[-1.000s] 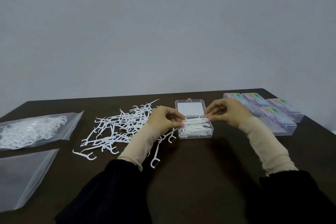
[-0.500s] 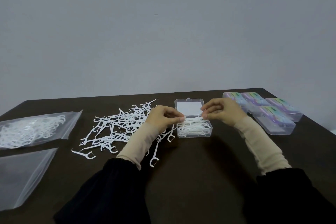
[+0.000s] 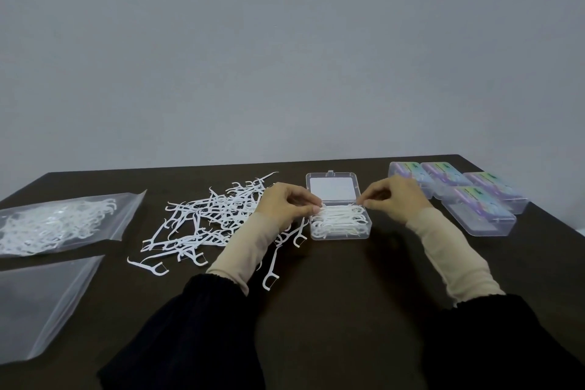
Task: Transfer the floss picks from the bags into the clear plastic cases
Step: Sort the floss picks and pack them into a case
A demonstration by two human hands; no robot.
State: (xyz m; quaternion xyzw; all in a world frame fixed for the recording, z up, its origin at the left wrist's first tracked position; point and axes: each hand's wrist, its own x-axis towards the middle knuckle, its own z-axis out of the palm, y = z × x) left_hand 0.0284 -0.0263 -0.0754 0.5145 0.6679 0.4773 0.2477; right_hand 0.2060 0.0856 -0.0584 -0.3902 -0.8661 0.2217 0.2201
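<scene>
Both my hands are at the open case (image 3: 340, 233) mid-table. My left hand (image 3: 285, 204) pinches the left end of a bundle of picks (image 3: 340, 215) lying across the top of the case; my right hand (image 3: 394, 199) pinches the right end. The case is already partly full, its lid (image 3: 332, 187) folded back flat. A loose pile of picks (image 3: 205, 218) sits just left of it. One bag (image 3: 57, 222) holding picks lies far left, four closed cases (image 3: 456, 193) to the right.
</scene>
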